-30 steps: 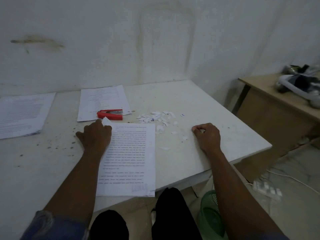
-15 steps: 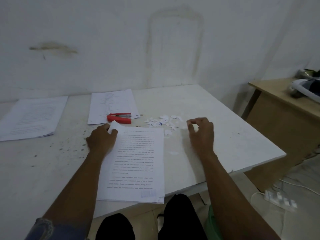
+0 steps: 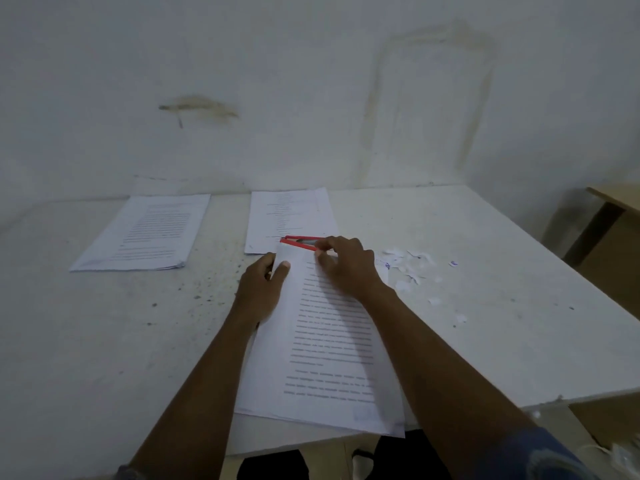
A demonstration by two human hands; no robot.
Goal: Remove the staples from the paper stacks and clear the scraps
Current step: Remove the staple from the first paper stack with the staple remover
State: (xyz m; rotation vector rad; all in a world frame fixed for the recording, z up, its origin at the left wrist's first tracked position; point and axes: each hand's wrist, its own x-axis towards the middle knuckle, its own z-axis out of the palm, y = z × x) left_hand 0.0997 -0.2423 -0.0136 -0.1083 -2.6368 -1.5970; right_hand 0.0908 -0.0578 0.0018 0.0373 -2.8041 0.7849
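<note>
Head view: my left hand (image 3: 261,289) pinched the paper stack (image 3: 332,341) by its corner. My right hand (image 3: 349,266) curled over the red staple remover (image 3: 297,241), seemingly pinching it.

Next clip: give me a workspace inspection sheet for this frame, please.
Surface: white table, dark specks left of centre.
Job's things: near paper stack under both hands; red staple remover on the far middle stack; third stack far left.
Clutter: torn paper scraps right of the hands.
Grippers: left hand pinches the near stack's folded corner; right hand curls at the remover, grip unclear.
Cables: nothing seen.
Surroundings: stained wall; wooden desk at right.
</note>
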